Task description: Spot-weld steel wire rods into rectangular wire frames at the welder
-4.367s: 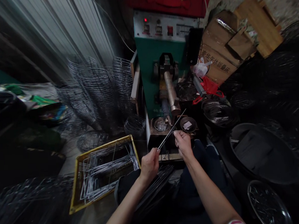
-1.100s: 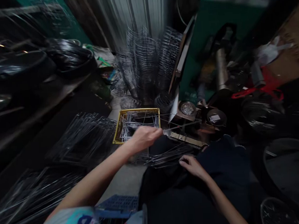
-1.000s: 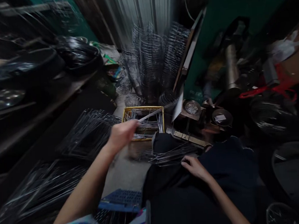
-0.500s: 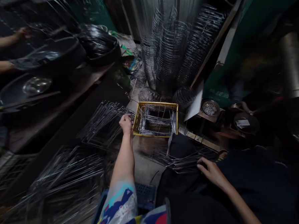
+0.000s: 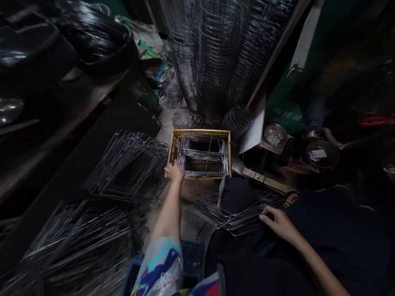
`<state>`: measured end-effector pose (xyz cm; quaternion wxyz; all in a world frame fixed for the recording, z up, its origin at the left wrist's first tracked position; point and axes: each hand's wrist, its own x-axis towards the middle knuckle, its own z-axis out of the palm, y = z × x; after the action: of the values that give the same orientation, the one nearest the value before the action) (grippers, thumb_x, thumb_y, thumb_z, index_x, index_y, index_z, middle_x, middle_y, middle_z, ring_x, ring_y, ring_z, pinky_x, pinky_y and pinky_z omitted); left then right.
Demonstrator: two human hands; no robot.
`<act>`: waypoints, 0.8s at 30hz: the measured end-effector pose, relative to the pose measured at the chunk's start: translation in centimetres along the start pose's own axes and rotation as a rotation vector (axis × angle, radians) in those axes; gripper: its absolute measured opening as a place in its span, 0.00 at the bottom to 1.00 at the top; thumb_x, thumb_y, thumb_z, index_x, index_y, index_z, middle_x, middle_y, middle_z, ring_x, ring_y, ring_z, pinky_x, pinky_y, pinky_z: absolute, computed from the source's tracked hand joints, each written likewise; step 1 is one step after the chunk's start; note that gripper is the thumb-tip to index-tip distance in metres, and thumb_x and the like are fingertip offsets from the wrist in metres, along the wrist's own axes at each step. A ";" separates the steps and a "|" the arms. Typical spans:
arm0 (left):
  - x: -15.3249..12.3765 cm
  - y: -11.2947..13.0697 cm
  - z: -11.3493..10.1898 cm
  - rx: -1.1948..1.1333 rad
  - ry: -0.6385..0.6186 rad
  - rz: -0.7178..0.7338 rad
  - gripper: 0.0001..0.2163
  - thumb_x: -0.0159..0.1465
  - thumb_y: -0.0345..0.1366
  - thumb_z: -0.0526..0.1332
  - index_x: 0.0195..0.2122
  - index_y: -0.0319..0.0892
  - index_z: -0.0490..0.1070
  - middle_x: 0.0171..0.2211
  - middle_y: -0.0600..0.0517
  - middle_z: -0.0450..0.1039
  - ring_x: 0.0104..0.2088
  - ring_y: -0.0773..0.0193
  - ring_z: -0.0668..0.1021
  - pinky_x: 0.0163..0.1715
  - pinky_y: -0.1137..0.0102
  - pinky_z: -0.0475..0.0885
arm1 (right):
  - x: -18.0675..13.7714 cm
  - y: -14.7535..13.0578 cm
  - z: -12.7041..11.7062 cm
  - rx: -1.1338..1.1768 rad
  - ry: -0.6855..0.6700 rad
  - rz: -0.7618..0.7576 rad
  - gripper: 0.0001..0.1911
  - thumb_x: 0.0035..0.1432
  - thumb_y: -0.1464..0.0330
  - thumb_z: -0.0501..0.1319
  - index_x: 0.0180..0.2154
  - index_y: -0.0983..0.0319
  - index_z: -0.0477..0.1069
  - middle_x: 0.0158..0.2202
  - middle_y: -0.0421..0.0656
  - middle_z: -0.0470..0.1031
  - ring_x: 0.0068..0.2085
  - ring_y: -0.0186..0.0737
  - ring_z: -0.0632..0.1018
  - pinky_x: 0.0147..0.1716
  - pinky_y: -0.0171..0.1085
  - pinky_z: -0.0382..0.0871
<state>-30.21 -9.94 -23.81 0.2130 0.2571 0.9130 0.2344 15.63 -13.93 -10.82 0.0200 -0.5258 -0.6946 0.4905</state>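
Observation:
My left hand (image 5: 174, 171) reaches out to the near left corner of a yellow crate (image 5: 172, 145) filled with bent wire frames (image 5: 202, 152). Its fingers curl at the crate's rim, and what they grip is too small to make out. My right hand (image 5: 278, 221) rests on my dark-trousered lap, fingertips on a bundle of wire frames (image 5: 240, 210) lying across my knee. Its fingers lie flat and apart.
Piles of square wire frames (image 5: 127, 162) cover the floor at left. Stacked round wire baskets (image 5: 219, 54) stand behind the crate. A green machine (image 5: 290, 94) with small dishes of parts (image 5: 274, 134) is at right. Dark pans (image 5: 95, 38) sit on a bench at upper left.
My left hand carried a wire piece away from the machine to the left, reached the floor pile, then shifted right to the crate's corner. My right hand dropped onto my lap.

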 end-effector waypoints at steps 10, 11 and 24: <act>-5.0 5.6 7.9 0.075 -0.383 0.253 0.24 0.61 0.37 0.63 0.58 0.37 0.64 0.51 0.38 0.71 0.55 0.45 0.69 0.53 0.48 0.64 | -0.7 0.3 0.4 0.010 0.050 0.002 0.12 0.59 0.59 0.56 0.30 0.60 0.69 0.24 0.38 0.70 0.27 0.37 0.69 0.28 0.34 0.60; -5.5 6.1 8.0 0.054 -0.416 0.278 0.21 0.63 0.38 0.62 0.56 0.38 0.67 0.51 0.40 0.72 0.53 0.48 0.71 0.53 0.48 0.65 | -0.8 0.4 0.5 0.011 0.057 -0.003 0.12 0.59 0.59 0.56 0.30 0.60 0.69 0.25 0.38 0.71 0.27 0.37 0.69 0.29 0.34 0.61; -12.6 14.6 -4.3 -0.350 -0.370 0.732 0.19 0.66 0.44 0.55 0.47 0.36 0.76 0.46 0.44 0.78 0.47 0.55 0.78 0.51 0.64 0.69 | -2.6 0.2 -0.6 -0.092 0.056 -0.077 0.09 0.61 0.64 0.55 0.35 0.60 0.70 0.31 0.42 0.76 0.34 0.41 0.76 0.36 0.35 0.62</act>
<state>-17.25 -7.38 -9.13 0.3160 0.5610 0.6551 0.3953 17.26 -15.47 -9.33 0.0342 -0.5125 -0.7355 0.4417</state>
